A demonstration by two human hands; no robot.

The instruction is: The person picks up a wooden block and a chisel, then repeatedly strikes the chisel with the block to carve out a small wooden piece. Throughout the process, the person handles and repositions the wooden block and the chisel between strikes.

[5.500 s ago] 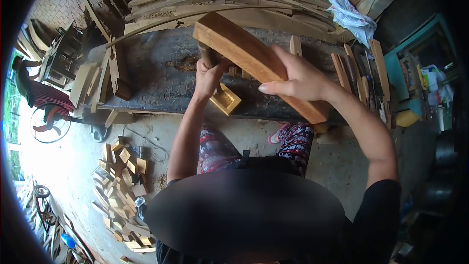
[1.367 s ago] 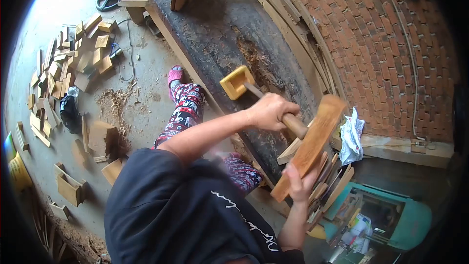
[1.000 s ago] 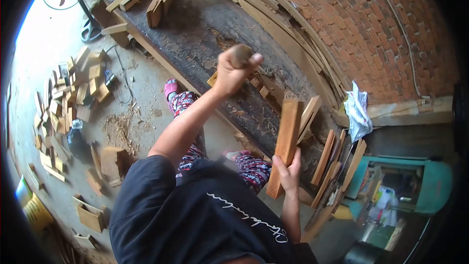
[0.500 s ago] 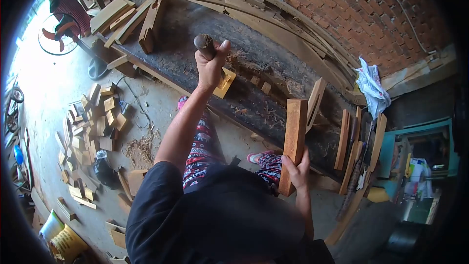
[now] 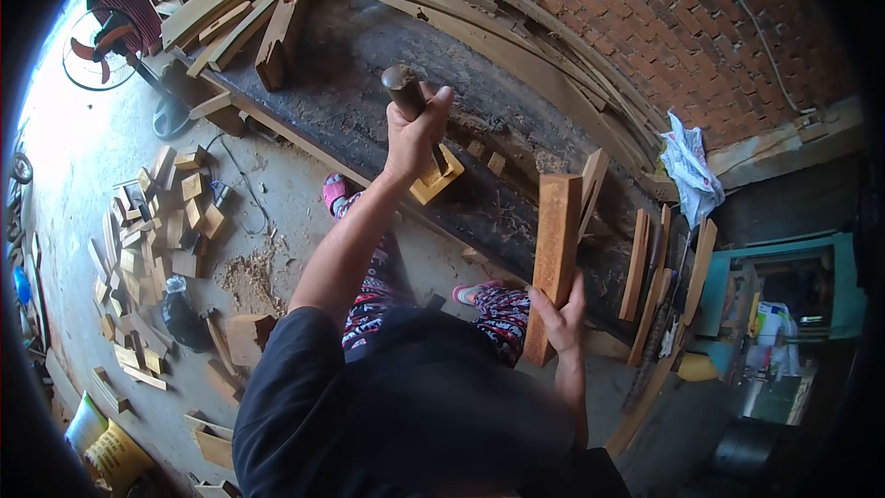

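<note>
My left hand (image 5: 412, 140) is wrapped round the upright handle of a chisel (image 5: 403, 85), its thumb along the side near the top. The chisel's blade goes down to a short yellow wood piece (image 5: 430, 188) lying near the front edge of the dark workbench (image 5: 341, 46). A dark recess shows in the wood piece beside the blade. On the right, my right hand (image 5: 560, 314) grips a thick reddish-brown wooden block (image 5: 556, 231) by its lower end. The block points away from me, apart from the chisel, and overlaps the bench in this view.
Shavings and small offcuts (image 5: 496, 164) lie on the bench. A slotted wood piece (image 5: 593, 186) stands behind the block. Long boards (image 5: 516, 28) line the brick wall (image 5: 636, 18). Cut blocks (image 5: 157, 240) cover the floor at left, near a fan (image 5: 100, 48).
My left hand and the chisel have shifted a little to the right and toward me. The yellow piece has moved slightly the same way. My right hand still holds the block in much the same place.
</note>
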